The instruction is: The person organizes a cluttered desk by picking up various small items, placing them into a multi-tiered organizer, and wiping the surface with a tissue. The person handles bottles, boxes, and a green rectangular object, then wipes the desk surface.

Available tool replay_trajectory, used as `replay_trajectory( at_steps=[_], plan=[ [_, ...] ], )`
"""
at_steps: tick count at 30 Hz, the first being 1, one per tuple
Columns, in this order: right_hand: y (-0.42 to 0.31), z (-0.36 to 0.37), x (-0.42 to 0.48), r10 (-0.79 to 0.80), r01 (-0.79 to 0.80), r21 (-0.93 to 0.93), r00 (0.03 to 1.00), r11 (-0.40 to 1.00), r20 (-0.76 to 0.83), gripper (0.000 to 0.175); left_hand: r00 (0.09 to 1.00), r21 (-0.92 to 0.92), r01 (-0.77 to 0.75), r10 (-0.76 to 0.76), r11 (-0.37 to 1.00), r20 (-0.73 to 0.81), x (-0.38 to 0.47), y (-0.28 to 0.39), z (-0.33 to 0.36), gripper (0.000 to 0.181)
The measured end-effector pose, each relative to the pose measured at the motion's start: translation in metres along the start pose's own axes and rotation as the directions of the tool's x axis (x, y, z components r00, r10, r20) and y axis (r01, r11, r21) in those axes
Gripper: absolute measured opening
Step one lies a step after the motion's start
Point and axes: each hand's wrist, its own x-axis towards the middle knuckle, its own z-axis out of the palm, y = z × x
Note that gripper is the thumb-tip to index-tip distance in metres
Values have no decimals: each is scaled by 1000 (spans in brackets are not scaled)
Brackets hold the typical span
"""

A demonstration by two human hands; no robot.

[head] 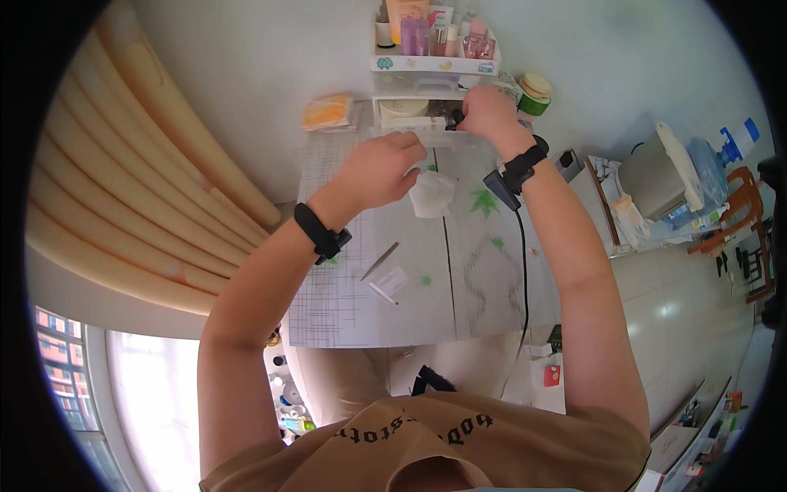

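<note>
My right hand point(492, 114) reaches into the pulled-out lower drawer point(452, 140) of a white desktop organizer. Its fingertips are at a small black item point(456, 118); whether they grip it is hidden. Beside them in the drawer lie a white box point(413, 124) and a round cream-coloured container point(403, 109). My left hand point(384, 169) hovers with bent fingers by the drawer's front left, its fingertips partly hidden. Just right of it, a crumpled white tissue point(432, 195) rests on the table. Nearer to me lie a slim metal tool point(380, 261) and a small clear packet point(391, 281).
Cosmetic bottles point(424, 34) stand on the organizer's top. An orange-and-white soft pack point(329, 112) sits left of it, round jars point(535, 92) right. A black cable point(524, 277) hangs from my right wristband. Curtains point(154, 166) border the table's left; a bin point(661, 172) stands right.
</note>
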Motion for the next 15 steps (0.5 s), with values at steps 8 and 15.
replay_trajectory(
  at_steps=[8, 15],
  plan=[
    [17, 20, 7, -77, 94, 232, 994, 968, -80, 22, 998, -58, -39, 35, 998, -59, 6, -14, 22, 31],
    [21, 12, 4, -64, 74, 302, 997, 950, -44, 11, 999, -28, -33, 33, 999, -17, 15, -19, 28, 37]
  ],
)
